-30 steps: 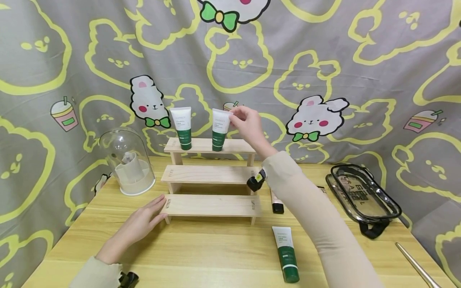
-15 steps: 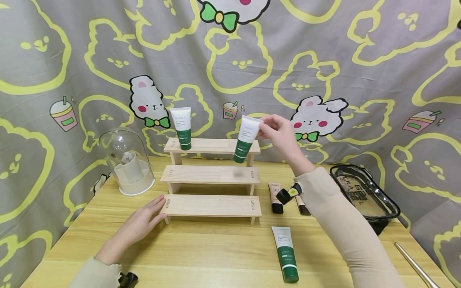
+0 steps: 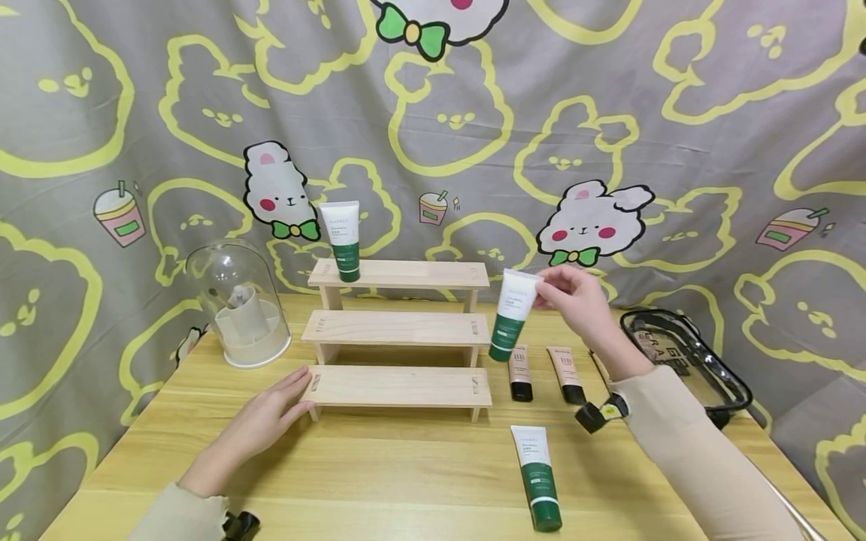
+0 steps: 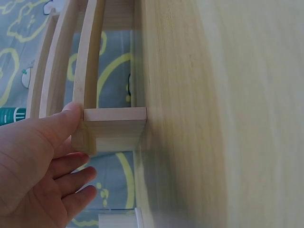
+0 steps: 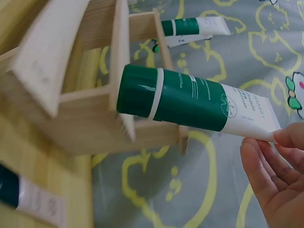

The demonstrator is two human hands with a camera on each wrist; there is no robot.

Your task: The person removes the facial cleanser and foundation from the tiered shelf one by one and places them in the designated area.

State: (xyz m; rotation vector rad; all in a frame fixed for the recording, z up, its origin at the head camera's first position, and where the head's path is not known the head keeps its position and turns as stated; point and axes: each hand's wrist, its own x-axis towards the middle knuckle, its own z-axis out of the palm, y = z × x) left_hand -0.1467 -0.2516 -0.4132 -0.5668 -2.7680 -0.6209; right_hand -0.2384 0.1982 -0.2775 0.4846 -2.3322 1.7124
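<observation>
Between thumb and fingertips, my right hand (image 3: 575, 297) pinches the white crimped end of a green-and-white squeeze tube (image 3: 512, 315). The tube hangs tilted, cap down, beside the right end of the three-step wooden display stand (image 3: 399, 387). My left hand (image 3: 271, 413) holds the left end of the lowest step. In the left wrist view its thumb lies on the shelf corner (image 4: 85, 95), the index finger goes partly out of sight behind it, and the other fingers are loose. A matching tube (image 3: 343, 240) stands cap down on the top step; another tube (image 3: 537, 477) lies on the table.
Two beige BB cream tubes (image 3: 566, 376) lie right of the stand, one of them (image 3: 520, 379) partly under the held tube in view. A clear-domed holder (image 3: 240, 315) stands at left, a transparent black-edged pouch (image 3: 683, 361) at right. A patterned curtain (image 3: 473, 113) hangs behind.
My right hand has lifted the squeeze tube off the top step and carried it right and down, past the stand's right end. The left hand has stayed in place.
</observation>
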